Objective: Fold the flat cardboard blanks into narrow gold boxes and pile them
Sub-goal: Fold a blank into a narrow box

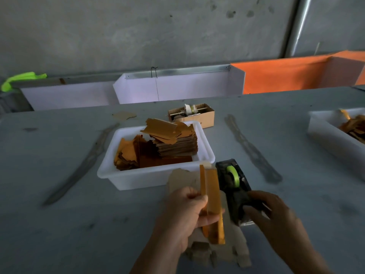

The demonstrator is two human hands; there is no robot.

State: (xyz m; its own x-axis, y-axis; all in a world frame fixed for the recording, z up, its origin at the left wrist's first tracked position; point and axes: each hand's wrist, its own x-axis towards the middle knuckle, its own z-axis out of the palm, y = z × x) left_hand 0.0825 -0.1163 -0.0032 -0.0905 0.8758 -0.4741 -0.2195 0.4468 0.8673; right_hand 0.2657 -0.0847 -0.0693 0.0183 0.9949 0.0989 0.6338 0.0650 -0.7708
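Note:
My left hand [185,212] grips a long, narrow gold blank [211,196], partly folded lengthwise and held upright over the table. Behind it lies a flat brown cardboard piece [181,178] with its plain side up. My right hand [276,216] rests on the near end of a black tape dispenser [233,186] holding a green tape roll, its fingers bent over the dispenser's front. A white tub [118,175] in the middle of the table holds a tall stack of flat gold blanks [173,141] and several loose ones.
A small brown carton [205,117] with a white spool stands behind the tub. A second white tub [327,133] with gold pieces sits at the right edge. White and orange panels [177,88] line the table's far side. Cardboard scraps [199,254] lie near me.

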